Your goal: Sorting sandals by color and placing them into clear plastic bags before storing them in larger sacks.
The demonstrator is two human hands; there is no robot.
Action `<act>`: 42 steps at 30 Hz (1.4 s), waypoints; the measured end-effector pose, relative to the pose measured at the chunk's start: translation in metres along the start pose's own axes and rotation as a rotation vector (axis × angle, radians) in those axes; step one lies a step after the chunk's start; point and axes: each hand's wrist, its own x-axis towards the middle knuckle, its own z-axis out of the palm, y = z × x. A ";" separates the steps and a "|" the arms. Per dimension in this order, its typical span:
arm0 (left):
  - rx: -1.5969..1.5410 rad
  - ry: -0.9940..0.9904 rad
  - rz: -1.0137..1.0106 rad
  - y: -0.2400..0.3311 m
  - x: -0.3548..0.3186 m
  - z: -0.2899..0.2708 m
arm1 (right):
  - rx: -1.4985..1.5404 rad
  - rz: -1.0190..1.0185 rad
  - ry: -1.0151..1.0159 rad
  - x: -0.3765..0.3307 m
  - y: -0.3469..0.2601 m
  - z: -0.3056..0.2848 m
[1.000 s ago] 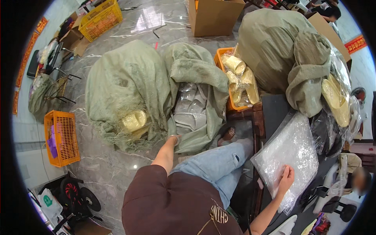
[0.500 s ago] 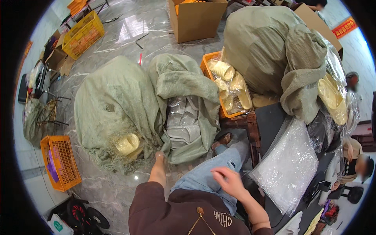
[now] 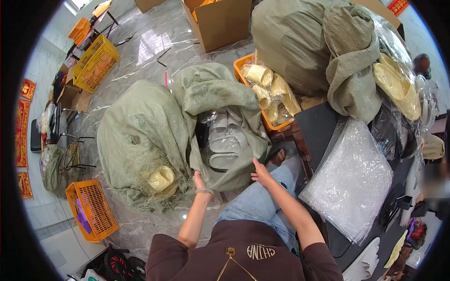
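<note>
An open green woven sack (image 3: pixel 213 96) stands in front of me, its mouth folded back. Inside lie several grey slippers (image 3: pixel 228 145) in clear plastic. My left hand (image 3: pixel 201 183) is closed on the near left edge of the sack's mouth, its fingers partly hidden by the cloth. On the near right side, my right hand (image 3: pixel 261 174) is against the sack's outside with its fingers apart. Left of it sits a second, fuller green sack (image 3: pixel 140 117) with a frayed hole, where a pale yellow slipper (image 3: pixel 161 179) shows.
An orange crate (image 3: pixel 280 125) of wrapped yellow slippers stands behind right, beside a large bulging sack (image 3: pixel 293 47). On the dark bench at right lies a stack of clear plastic bags (image 3: pixel 351 182). An orange basket (image 3: pixel 96 206) and a yellow basket (image 3: pixel 96 61) stand left.
My right hand has moved forward and left from above my lap to the sack. My left hand stays at the sack's edge, and its mouth is spread wider. The view has shifted.
</note>
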 end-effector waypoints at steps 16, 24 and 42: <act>0.089 -0.298 -0.152 -0.026 -0.058 0.023 | 0.547 0.175 -0.236 0.048 0.012 -0.018; 1.098 0.181 0.072 -0.099 0.075 -0.252 | 0.428 0.121 -0.240 0.006 -0.011 0.007; -0.235 0.429 0.345 0.088 0.157 -0.287 | 0.439 0.172 -0.308 0.040 0.015 -0.017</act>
